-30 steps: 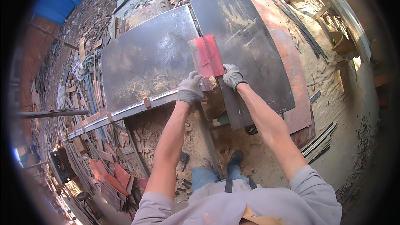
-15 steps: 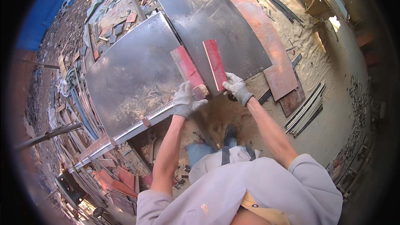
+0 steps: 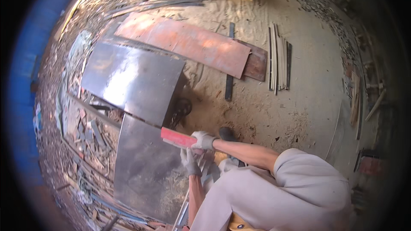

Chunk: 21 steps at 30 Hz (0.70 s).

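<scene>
My gloved right hand [image 3: 203, 140] is closed round the near right end of a red wooden board [image 3: 177, 137], which has a pale strip along its lower side. Whether that strip is the board's own edge or a second piece under it, I cannot tell. The board lies over the dark metal tabletop's corner, by the gap between its two panels. Just below it, my gloved left hand [image 3: 189, 162] has its fingers stretched up to the board's lower edge and its thumb apart. The near metal panel [image 3: 141, 158] carries sawdust beside my left hand.
The far metal panel [image 3: 132, 77] reflects bright light. Beyond lie a large reddish sheet [image 3: 184, 42], a dark strip [image 3: 229, 86] and a bundle of thin strips [image 3: 279, 62] on the dusty floor. Wood scraps [image 3: 92, 134] cover the ground at left.
My view has turned to the right. The red board in my right hand has come over to the other red piece and my left hand, and now lies crosswise in view.
</scene>
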### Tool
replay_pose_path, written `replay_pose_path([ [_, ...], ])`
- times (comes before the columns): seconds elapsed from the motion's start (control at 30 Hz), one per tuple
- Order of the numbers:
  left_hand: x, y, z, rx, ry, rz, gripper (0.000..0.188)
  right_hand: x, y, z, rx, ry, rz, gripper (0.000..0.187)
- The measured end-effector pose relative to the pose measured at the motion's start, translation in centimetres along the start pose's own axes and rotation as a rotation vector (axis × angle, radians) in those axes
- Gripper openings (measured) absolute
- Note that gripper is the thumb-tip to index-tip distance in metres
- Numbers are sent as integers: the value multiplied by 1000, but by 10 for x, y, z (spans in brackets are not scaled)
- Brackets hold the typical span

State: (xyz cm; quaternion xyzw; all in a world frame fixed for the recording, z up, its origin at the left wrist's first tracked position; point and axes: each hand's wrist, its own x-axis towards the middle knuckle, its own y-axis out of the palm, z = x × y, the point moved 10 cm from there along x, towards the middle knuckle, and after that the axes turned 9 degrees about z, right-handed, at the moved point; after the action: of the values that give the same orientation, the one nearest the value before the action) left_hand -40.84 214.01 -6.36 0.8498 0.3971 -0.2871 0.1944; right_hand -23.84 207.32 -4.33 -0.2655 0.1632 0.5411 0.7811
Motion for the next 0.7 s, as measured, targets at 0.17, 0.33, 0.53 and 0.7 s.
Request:
replay_pose_path([
  [0.17, -55, 157, 24, -29, -150, 99, 57, -130, -125, -134, 433, 215, 66, 47],
  [0.33, -95, 222, 23, 115, 61, 294, 56, -401, -419, -319, 845, 515, -662, 45],
  [0.53, -120, 170, 24, 182, 160, 218, 50, -831, -716, -314, 959, -805, -1668, 48],
  [0.7, -175, 81, 55, 17, 162, 110, 34, -770, -619, -362, 782, -408, -1408, 43],
])
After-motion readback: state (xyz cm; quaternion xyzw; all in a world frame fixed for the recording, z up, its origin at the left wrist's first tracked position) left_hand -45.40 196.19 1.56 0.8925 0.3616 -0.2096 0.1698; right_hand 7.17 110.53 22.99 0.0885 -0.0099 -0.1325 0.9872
